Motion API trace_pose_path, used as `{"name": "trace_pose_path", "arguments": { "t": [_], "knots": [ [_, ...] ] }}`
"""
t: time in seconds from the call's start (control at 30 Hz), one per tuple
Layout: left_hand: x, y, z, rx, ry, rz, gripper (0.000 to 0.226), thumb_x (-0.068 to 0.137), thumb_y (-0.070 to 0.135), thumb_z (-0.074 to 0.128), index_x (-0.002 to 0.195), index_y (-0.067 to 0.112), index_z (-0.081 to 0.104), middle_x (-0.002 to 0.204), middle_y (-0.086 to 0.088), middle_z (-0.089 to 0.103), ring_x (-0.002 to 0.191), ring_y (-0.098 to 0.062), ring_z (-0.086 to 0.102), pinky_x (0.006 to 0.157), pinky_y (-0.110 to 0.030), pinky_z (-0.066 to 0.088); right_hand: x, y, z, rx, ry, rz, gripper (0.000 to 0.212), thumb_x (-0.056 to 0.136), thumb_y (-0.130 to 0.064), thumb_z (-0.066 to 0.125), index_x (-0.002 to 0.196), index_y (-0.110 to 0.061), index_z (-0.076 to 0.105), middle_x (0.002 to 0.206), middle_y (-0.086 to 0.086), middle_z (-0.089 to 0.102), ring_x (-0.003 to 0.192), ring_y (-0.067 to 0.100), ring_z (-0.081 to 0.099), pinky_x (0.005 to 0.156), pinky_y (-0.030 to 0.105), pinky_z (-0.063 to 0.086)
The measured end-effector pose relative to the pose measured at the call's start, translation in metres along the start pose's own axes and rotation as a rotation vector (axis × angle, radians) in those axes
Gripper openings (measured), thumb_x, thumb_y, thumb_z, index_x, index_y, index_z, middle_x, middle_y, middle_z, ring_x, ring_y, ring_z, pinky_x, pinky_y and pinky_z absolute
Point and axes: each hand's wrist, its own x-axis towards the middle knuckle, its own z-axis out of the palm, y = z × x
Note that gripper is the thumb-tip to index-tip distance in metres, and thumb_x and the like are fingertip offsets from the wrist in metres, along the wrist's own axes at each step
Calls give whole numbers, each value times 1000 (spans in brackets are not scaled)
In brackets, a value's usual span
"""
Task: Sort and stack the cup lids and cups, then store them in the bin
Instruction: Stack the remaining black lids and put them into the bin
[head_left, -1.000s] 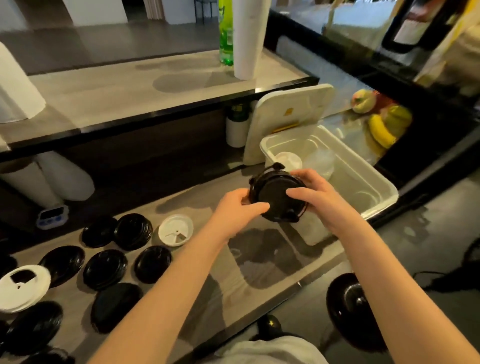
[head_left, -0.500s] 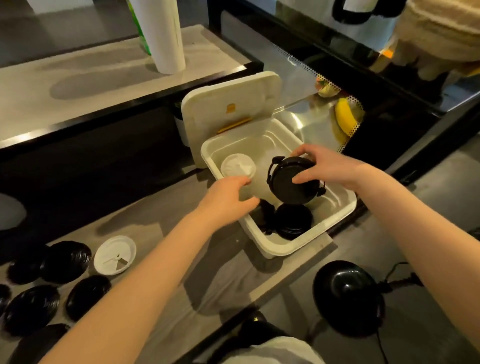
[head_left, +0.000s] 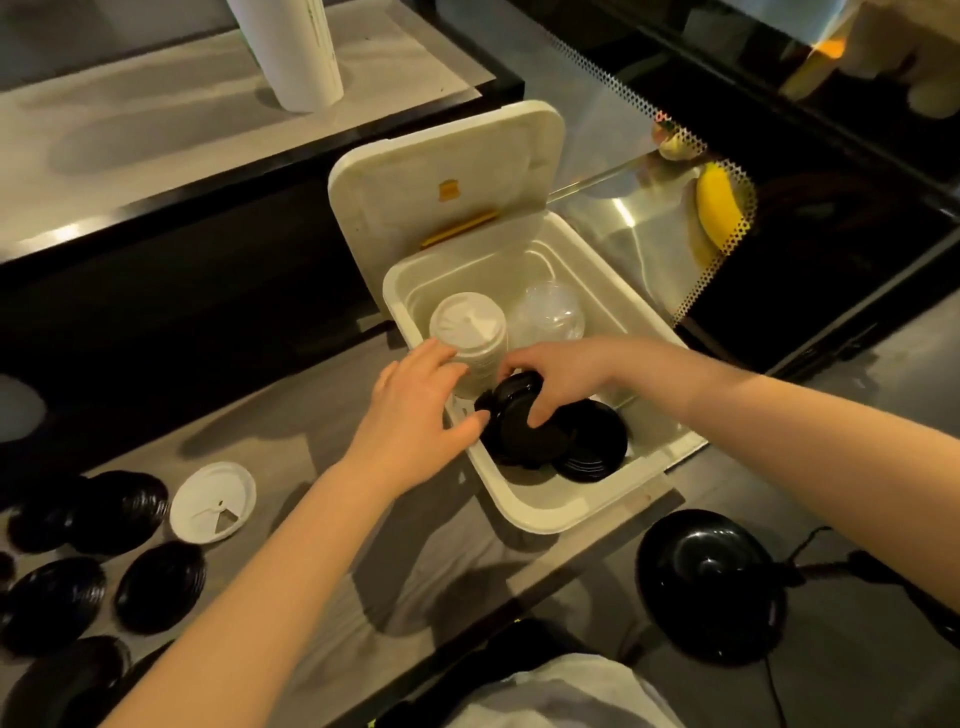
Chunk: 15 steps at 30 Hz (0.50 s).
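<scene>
Black plastic fills the right hand (head_left: 563, 374): its fingers curl over a stack of black lids (head_left: 511, 415), held at a tilt low inside the white bin (head_left: 524, 512). Whether the stack already touches the bin floor cannot be told. Just under and to the outer side of that hand, a second pile of black lids (head_left: 592, 441) lies flat in the bin.

The left hand (head_left: 415, 415) is spread rather than gripping. Its straight fingers lie against the side of a tall white stack (head_left: 467, 332) that stands in the bin just past its fingertips, and its thumb reaches toward the edge of the tilted lids. Beyond the right hand's knuckles sit some clear cups (head_left: 553, 312) (or clear domed lids; the glare makes it hard to say).

The job looks partly done. White, clear and black stacks are in the bin, and this black stack seems about to be set down beside its twin.

What is left shows well behind the left wrist, out on the worktop (head_left: 301, 421): several loose black lids (head_left: 124, 501) and one white lid (head_left: 213, 501), lying singly and unstacked. The bin's cover (head_left: 447, 176) stands open past both hands, so closing it may also remain.
</scene>
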Motion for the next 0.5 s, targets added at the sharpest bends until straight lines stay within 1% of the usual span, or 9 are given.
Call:
{"name": "trace_pose_path", "arguments": {
  "t": [0.07,0.13,0.17,0.27,0.37,0.43,0.5],
  "knots": [
    [-2,-2,0,-13,5,-40,56,88,43,56,136,15,47,151,0,33,144,-16,17,117,-42,17,12,-1,8,-7,15,-15,55,81,-11,69,130,-20,44,119,2,51,101,19,53,75,27,51],
    [-3,-3,1,-3,-11,-57,57,89,44,54,139,16,44,153,0,30,145,-13,11,118,-41,15,20,1,13,-14,31,-16,56,82,-11,68,132,-19,43,124,4,51,106,21,53,87,34,50],
    [-3,-3,2,-4,-19,-62,57,90,44,53,139,16,44,153,1,29,146,-13,10,118,-41,15,23,2,15,-12,34,-17,55,83,-11,67,132,-19,43,126,5,51,108,22,53,91,36,49],
    [-3,-3,3,-11,-26,-70,56,90,43,52,139,17,44,154,1,28,146,-12,8,118,-41,15,30,5,17,-27,62,-53,53,86,-13,64,134,-16,44,128,7,52,111,23,52,93,36,47],
    [-3,-1,3,-13,-14,-61,52,91,42,51,136,17,47,153,0,29,146,-13,8,118,-44,16,37,7,21,-143,136,-107,47,89,-16,60,134,-13,46,130,9,53,115,25,51,97,37,43],
    [-4,-2,3,8,-33,-60,51,91,43,49,136,18,48,154,1,28,146,-13,6,118,-44,15,39,10,24,-209,192,-142,42,91,-16,57,132,-10,47,129,11,53,116,27,50,96,36,41],
    [-3,-2,2,68,-69,-63,53,92,47,45,137,19,46,155,2,25,146,-12,4,117,-45,13,38,14,26,-296,238,-160,42,92,-18,57,131,-9,45,127,11,52,115,28,50,93,34,39]
  ]
}}
